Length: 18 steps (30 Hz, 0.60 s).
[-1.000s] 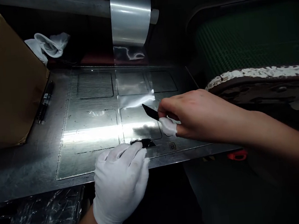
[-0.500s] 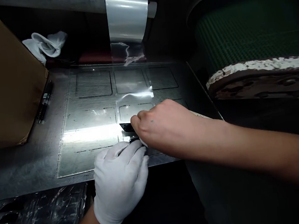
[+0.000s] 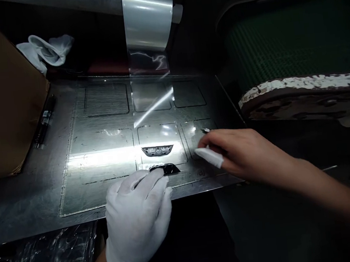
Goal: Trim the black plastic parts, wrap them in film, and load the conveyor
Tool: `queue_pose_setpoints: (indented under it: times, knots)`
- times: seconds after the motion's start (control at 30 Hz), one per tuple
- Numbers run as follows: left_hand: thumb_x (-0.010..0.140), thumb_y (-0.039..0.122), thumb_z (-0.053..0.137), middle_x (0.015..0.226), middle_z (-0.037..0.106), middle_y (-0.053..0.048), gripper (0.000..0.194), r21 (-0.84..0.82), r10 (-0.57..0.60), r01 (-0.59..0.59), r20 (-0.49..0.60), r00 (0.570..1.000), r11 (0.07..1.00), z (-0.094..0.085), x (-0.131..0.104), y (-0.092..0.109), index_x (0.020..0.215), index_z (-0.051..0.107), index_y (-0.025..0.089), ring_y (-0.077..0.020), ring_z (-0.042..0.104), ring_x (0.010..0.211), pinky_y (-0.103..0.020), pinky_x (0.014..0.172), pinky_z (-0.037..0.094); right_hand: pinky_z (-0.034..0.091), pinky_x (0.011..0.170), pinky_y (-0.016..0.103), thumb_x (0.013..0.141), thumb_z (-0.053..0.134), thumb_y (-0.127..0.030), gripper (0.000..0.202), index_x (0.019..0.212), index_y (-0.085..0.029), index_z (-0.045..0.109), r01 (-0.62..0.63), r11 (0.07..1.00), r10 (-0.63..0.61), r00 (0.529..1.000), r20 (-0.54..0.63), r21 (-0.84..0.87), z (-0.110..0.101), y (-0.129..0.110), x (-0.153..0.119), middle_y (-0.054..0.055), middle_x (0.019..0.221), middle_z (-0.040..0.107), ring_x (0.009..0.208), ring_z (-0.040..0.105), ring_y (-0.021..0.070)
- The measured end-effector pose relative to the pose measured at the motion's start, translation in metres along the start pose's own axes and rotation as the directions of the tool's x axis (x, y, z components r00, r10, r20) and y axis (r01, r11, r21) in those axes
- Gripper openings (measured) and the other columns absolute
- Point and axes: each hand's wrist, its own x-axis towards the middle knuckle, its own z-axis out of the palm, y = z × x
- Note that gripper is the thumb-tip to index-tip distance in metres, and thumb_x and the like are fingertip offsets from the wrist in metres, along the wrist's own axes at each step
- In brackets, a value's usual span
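Observation:
My left hand [image 3: 137,222], in a white glove, has its fingertips closed on the left end of a glossy black trapezoid piece [image 3: 172,169] near the plate's front edge. Just behind it a similar dark trapezoid part [image 3: 157,150] lies with its ribbed, detailed side up, touched by neither hand. To the right, my bare right hand [image 3: 227,150] wears a white finger cot [image 3: 209,156] on the thumb. Its fingers are closed around a slim tool [image 3: 206,130], whose small metallic tip shows; the rest is hidden. Clear film [image 3: 152,96] hangs from a roll [image 3: 149,17] onto the plate.
The scratched metal plate [image 3: 106,192] bears rectangular outlines. A cardboard box [image 3: 5,98] and black pens [image 3: 45,121] are at left, with a white glove [image 3: 49,50] behind. Clear plastic trays [image 3: 47,261] sit lower left. A green ridged bin [image 3: 291,43] stands at right.
My right hand has moved right, away from the left hand, uncovering the two dark trapezoid pieces. The film's loose end has shifted, and its shine now runs diagonally. My left hand stays nearly in place.

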Motion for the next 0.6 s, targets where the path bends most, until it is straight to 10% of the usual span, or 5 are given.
queue_pose_setpoints:
  times: [0.27,0.6]
  knots:
    - [0.098,0.021,0.062,0.109,0.080,-0.002,0.015,-0.012,0.038,-0.039,-0.041,0.998,0.999,0.001,0.000,-0.004,0.109,0.070,0.026,-0.0301,0.070,0.102,-0.047,0.080,0.046,0.045,0.111,0.050,0.096,0.051,-0.014,0.049,0.144,-0.011,0.054,-0.256,0.962,0.212,0.919,-0.333,-0.096,0.041,0.057,-0.061,0.018,0.138,0.057,0.131,0.050,0.0336]
    - [0.098,0.032,0.064,0.124,0.073,-0.005,0.027,-0.077,-0.197,0.189,-0.114,0.974,0.979,-0.023,0.006,-0.022,0.125,0.069,0.027,-0.0271,0.065,0.120,-0.046,0.108,0.049,0.058,0.086,0.040,0.081,0.048,-0.003,0.055,0.132,-0.021,0.057,-0.103,0.994,0.107,0.897,-0.428,0.034,0.064,0.083,-0.060,0.011,0.120,0.058,0.107,0.064,0.0269]
